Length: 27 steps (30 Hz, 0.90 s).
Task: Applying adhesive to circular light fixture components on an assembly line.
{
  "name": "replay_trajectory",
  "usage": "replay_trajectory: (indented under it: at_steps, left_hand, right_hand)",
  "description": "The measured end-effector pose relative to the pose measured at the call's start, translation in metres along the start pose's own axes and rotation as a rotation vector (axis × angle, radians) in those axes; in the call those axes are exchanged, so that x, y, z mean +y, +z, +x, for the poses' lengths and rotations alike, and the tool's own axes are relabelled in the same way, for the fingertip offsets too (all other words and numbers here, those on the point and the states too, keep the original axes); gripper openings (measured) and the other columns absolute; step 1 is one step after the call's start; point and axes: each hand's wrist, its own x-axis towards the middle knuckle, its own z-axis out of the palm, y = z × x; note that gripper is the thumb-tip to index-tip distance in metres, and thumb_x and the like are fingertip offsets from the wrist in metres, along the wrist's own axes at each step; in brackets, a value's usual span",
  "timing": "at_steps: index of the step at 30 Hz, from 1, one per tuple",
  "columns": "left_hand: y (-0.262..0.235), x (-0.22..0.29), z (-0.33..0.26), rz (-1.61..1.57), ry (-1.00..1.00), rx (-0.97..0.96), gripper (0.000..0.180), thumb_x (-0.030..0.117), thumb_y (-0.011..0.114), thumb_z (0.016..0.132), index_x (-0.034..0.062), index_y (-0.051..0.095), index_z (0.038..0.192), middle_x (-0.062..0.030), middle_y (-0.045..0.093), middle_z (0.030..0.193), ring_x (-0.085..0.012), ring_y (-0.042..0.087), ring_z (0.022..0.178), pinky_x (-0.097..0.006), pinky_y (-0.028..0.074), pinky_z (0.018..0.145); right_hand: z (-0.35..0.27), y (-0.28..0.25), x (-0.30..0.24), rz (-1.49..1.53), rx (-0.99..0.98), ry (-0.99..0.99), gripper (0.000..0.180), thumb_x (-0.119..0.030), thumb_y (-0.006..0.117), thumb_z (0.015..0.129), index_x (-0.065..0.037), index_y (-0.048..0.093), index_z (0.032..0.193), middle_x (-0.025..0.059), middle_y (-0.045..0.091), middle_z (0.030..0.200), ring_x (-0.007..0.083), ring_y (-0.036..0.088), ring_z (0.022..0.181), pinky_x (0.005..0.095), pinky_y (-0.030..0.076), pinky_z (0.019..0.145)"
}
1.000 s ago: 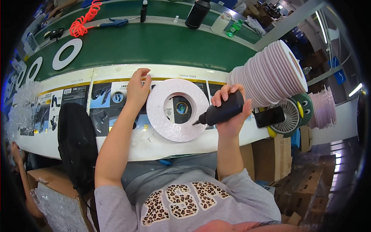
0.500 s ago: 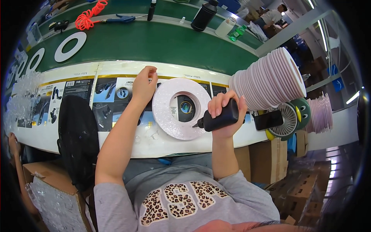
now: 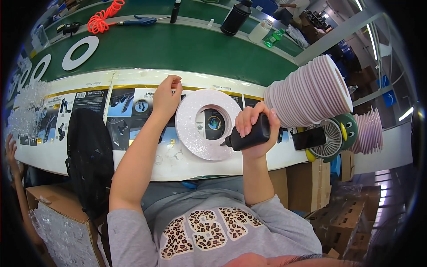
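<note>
On the far left, another person's hand (image 3: pixel 10 149) shows at the edge, beside a heap of small clear plastic bits (image 3: pixel 26 107). A cardboard box (image 3: pixel 62 222) stands low on the left, with a black bag (image 3: pixel 91 160) next to it.

The table (image 3: pixel 133 167) has a white front edge, picture sheets (image 3: pixel 89 107) lying along it, and a green mat (image 3: pixel 178 49) behind them. Flat white rings (image 3: pixel 80 52) lie on the green mat at the left, and an orange curly hose (image 3: pixel 104 21) lies further back.

The left hand (image 3: pixel 165 98) rests on the table just left of the pink ring (image 3: pixel 208 123). Its fingers are bent and pinched together at the tips; I cannot tell if they hold anything. The side of the hand touches the ring's left rim.

The pink ring lies flat on the table, in the middle, between the two hands. It is sparkly, with a round hole.

The right hand (image 3: pixel 254 129) is wrapped tight around a black bottle (image 3: pixel 247 137). The bottle lies sideways in the grip, and its tip points left, right over the lower right rim of the ring.

To the right lies a tall pile of pink rings (image 3: pixel 311 91), tipped on its side. Below it sit a dark phone (image 3: pixel 309 139) and a small round fan (image 3: pixel 329 142). Brown boxes (image 3: pixel 311 187) stand under the table.
</note>
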Motion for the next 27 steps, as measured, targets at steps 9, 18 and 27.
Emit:
replay_trajectory:
  at_steps: [9,18,27]
  left_hand:
    - [0.001,-0.001,0.0,0.006,-0.001,0.001,0.02,0.013,0.054,0.087,0.0031,0.056,0.104,-0.0111,0.065,0.096,-0.0225,0.063,0.088,-0.031,0.049,0.078]
    - [0.0,-0.001,0.0,0.012,0.008,0.0,0.019,0.013,0.053,0.087,0.0026,0.056,0.104,-0.0112,0.065,0.095,-0.0225,0.064,0.087,-0.031,0.049,0.078]
    - [0.002,-0.002,0.0,-0.011,0.027,0.031,0.017,0.013,0.055,0.085,0.0042,0.057,0.099,-0.0107,0.065,0.091,-0.0238,0.063,0.084,-0.034,0.049,0.074]
  right_hand:
    - [0.0,0.001,0.002,-0.011,-0.018,0.006,0.042,-0.039,0.032,0.094,-0.006,0.04,0.069,0.0064,0.042,0.053,0.013,0.04,0.047,0.0247,0.035,0.047]
    - [0.004,0.019,0.007,0.019,-0.038,0.026,0.039,-0.037,0.032,0.093,-0.006,0.041,0.072,0.0074,0.044,0.056,0.0135,0.042,0.048,0.0248,0.037,0.051]
    - [0.004,0.019,0.013,-0.019,-0.049,0.044,0.039,-0.037,0.03,0.094,-0.007,0.04,0.07,0.0044,0.042,0.054,0.0124,0.04,0.047,0.0232,0.035,0.048]
